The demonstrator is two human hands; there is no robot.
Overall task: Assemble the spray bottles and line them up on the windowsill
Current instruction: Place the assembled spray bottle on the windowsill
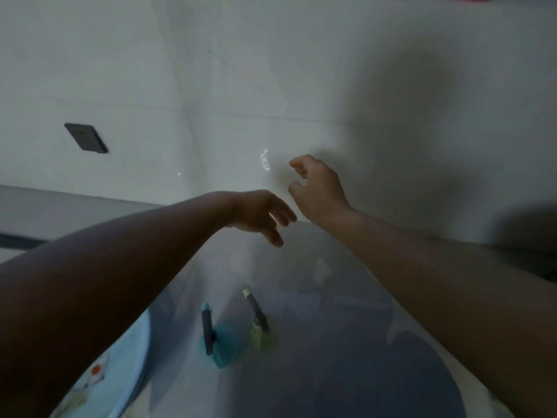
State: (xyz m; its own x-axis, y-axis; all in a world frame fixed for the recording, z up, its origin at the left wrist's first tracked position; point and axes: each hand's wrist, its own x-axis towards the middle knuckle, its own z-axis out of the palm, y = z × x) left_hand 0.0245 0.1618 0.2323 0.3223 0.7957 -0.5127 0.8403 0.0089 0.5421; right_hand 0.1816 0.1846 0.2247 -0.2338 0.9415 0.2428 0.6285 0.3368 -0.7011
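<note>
Pale tiled wall [211,86] fills the dim view. Both hands are raised and empty: left hand [262,214] loose with fingers drooping, right hand [319,188] half curled. Two spray bottles, a teal one [218,342] and a yellow-green one [260,330], stand close together on the surface below; a careless downward reach in this gloom could topple them

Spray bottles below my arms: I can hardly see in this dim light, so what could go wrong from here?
1. The teal bottle and the yellow-green bottle stand close together under both forearms; a lowered arm could topple them.
2. The left hand and right hand are both empty and raised near the wall, away from the bottles.
3. Dimness and blur may spoil the grasp.
</note>
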